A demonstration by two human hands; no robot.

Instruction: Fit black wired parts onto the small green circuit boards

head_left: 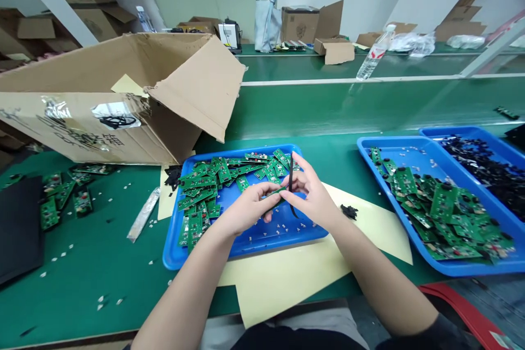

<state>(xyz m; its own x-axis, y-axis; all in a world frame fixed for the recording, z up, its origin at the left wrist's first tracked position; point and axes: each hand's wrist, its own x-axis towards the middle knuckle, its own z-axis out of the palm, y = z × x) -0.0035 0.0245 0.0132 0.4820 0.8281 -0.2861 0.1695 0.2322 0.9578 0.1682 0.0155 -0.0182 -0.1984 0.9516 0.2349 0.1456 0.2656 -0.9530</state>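
Observation:
Over the blue tray [171,249] my two hands meet at a small green circuit board [279,192]. My left hand [252,205] pinches the board by its left part, fingers curled beneath. A thin black strip-shaped tool [291,180] stands nearly upright in my right hand [305,191], between thumb and fingers, and its curved lower end hangs below the thumb. The fingers partly hide the board. Many more circuit boards [199,181] lie in the tray's left and far parts, with tiny white pieces [283,227] scattered on its floor.
An open cardboard box [82,126] stands behind left. Loose boards [49,213] and a clear packet [143,214] lie on the left. Yellow paper [287,284] is under the tray. On the right are a tray of boards [435,268] and black parts [488,169]. A bottle [375,54] stands behind.

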